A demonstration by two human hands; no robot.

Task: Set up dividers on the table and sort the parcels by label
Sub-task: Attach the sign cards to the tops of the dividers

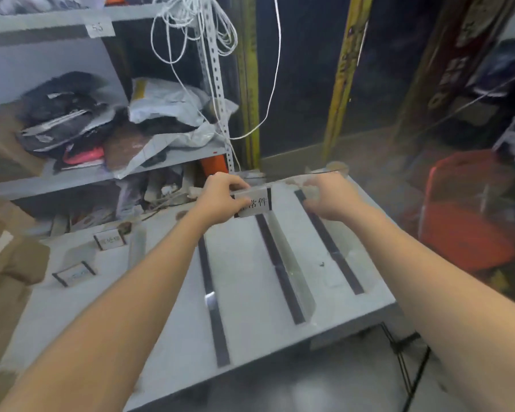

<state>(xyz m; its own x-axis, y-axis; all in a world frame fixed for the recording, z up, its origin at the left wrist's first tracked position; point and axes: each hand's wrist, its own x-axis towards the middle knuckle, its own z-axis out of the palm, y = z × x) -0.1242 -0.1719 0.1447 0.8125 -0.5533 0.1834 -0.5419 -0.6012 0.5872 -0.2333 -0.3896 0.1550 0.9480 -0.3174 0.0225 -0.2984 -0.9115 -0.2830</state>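
Dividers (pixel 292 263) are being set up on the table (pixel 149 292); sorting is judged not yet begun. At centre frame a label card (pixel 257 203) is being pinched by the left hand (pixel 220 200). The right hand (pixel 324 200), just right of the card, is blurred, so its grip cannot be told. Next, the card probably needs standing upright between dividers.

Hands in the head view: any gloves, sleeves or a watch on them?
None show. Both forearms are bare to the frame edge, no sleeves. The left hand and right hand carry no gloves, watch or bands. The right hand is blurred, so a ring there cannot be ruled out.
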